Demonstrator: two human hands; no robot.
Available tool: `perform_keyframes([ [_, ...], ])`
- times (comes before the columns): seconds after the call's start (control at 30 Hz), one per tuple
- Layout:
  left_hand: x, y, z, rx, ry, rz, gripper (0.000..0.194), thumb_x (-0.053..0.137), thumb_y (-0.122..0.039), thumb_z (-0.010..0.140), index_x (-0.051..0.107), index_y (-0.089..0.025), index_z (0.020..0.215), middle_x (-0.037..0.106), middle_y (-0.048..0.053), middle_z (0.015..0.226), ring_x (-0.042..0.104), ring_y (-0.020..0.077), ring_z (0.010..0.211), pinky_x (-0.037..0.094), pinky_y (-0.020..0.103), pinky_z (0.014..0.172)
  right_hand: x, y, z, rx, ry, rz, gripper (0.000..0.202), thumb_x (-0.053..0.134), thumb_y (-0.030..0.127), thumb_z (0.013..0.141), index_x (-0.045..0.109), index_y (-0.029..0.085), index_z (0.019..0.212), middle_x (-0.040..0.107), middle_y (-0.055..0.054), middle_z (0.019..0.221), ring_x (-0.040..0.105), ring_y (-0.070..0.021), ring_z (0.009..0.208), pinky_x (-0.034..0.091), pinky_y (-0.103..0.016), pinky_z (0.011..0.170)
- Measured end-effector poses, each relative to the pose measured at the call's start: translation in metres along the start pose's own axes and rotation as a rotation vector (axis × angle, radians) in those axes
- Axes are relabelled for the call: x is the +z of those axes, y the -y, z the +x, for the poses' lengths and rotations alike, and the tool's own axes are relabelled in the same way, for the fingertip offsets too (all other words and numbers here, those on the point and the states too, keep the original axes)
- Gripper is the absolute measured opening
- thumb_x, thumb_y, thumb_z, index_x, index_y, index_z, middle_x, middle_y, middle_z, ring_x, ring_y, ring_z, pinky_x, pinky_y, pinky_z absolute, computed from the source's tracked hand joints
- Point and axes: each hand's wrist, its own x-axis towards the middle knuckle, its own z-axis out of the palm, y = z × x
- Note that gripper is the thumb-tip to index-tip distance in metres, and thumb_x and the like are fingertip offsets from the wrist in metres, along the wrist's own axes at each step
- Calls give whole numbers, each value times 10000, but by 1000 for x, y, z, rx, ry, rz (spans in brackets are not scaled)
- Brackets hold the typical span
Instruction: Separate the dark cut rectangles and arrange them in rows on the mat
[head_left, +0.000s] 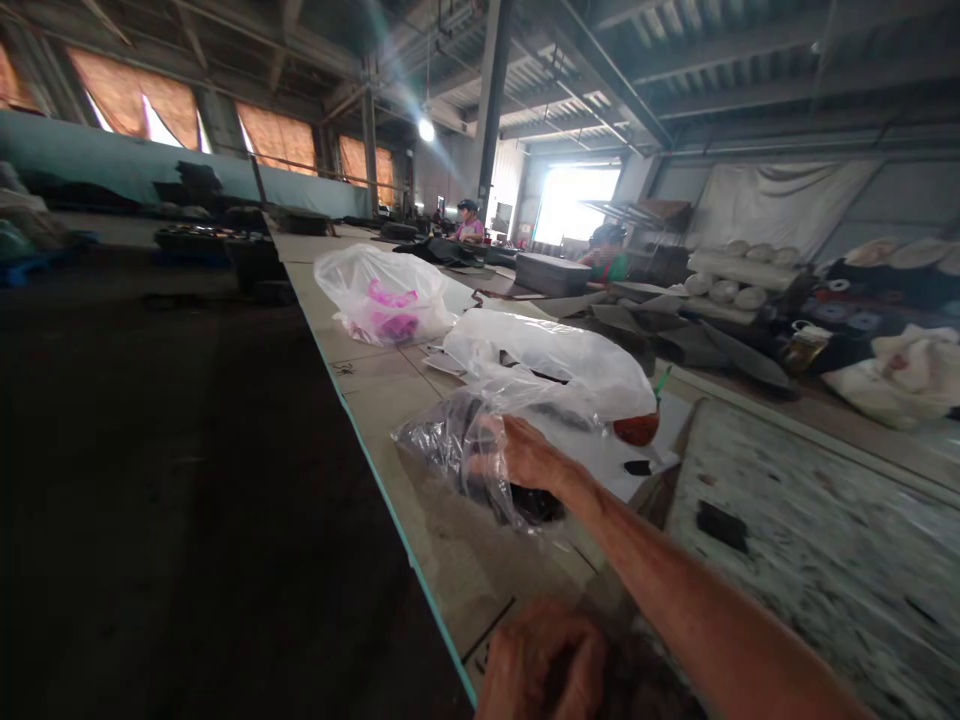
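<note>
My right hand (525, 455) reaches from the lower right into the mouth of a clear plastic bag (439, 440). Its fingertips show only dimly through the film, so their grip is unclear. Dark material (536, 502) lies in the bag mouth below that hand. At the bottom edge of the view my left hand (544, 655) is low over the table (450, 570), its fingers bent and smeared by motion. Something dark and blurred lies just right of it, and whether the hand touches it cannot be made out.
A white plastic bag (551, 355) lies behind the clear one, and another bag with pink contents (390, 310) stands farther back. A reddish-brown round object (636, 430) sits to the right. A stained board (810, 560) occupies the right side. The table edge drops off at left.
</note>
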Motion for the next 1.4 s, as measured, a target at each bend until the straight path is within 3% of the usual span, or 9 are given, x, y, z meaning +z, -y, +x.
perform_keyframes([
  [0.3, -16, -19, 6, -53, 102, -42, 289, 441, -273, 861, 649, -159, 697, 640, 45, 673, 601, 177, 641, 422, 256, 603, -19, -18, -2, 196, -133, 184, 267, 548, 314, 901, 556, 147, 1110, 578, -70, 1091, 591, -203, 909, 505, -393, 769],
  [0.53, -15, -21, 4, -111, 106, -74, 303, 430, -319, 873, 634, -158, 716, 638, 48, 711, 583, 180, 681, 429, 259, 636, -27, -16, -11, 349, -199, 353, 182, 606, 291, 860, 605, 130, 945, 609, -42, 957, 589, -187, 861, 488, -384, 767],
  [0.77, -14, -25, 3, -144, 63, -134, 330, 459, -365, 861, 618, -166, 651, 589, 16, 633, 510, 151, 613, 371, 251, 590, -34, -17, -27, 439, -147, 734, 191, 562, 296, 888, 587, 128, 975, 615, -20, 846, 592, -127, 665, 505, -282, 602],
  [0.9, -19, -31, 5, -202, 30, -231, 315, 509, -389, 840, 639, -163, 664, 580, 11, 630, 503, 153, 629, 362, 250, 601, -46, -12, -63, 487, -93, 901, 205, 634, 295, 790, 607, 130, 908, 627, -10, 751, 581, -117, 592, 481, -246, 541],
  [1.0, -22, -31, 6, -264, 27, -390, 251, 600, -398, 788, 695, -166, 806, 665, 48, 766, 572, 199, 757, 404, 275, 703, -53, -1, -103, 518, -70, 979, 279, 672, 321, 676, 623, 139, 882, 640, -10, 709, 582, -130, 572, 469, -237, 530],
  [1.1, -15, -34, 5, -340, 25, -670, 467, 625, -532, 723, 641, -206, 1058, 664, 97, 1051, 588, 267, 966, 457, 351, 807, -56, 18, -143, 544, -62, 1013, 335, 660, 343, 641, 628, 146, 910, 650, -16, 732, 590, -140, 592, 474, -247, 557],
  [1.2, 1, -48, 3, -425, 41, -932, 623, 581, -654, 677, 539, -287, 1179, 608, 74, 1190, 570, 280, 1054, 508, 372, 766, -56, 39, -173, 553, -75, 997, 319, 646, 318, 633, 629, 154, 906, 653, -21, 774, 590, -149, 633, 473, -255, 586],
  [1.27, 12, -63, 1, -550, 19, -1084, 565, 599, -587, 708, 533, -289, 1183, 634, 56, 1151, 583, 254, 1052, 515, 342, 774, -55, 51, -188, 553, -113, 936, 262, 659, 266, 620, 633, 159, 858, 640, -9, 762, 572, -150, 662, 457, -246, 599],
  [1.4, 30, -92, -3, -937, -118, -1285, 328, 601, -329, 794, 600, -226, 1106, 714, 46, 967, 644, 203, 952, 526, 290, 782, -53, 66, -214, 568, -223, 800, 179, 653, 189, 630, 626, 170, 806, 595, 21, 732, 511, -133, 670, 406, -214, 572],
])
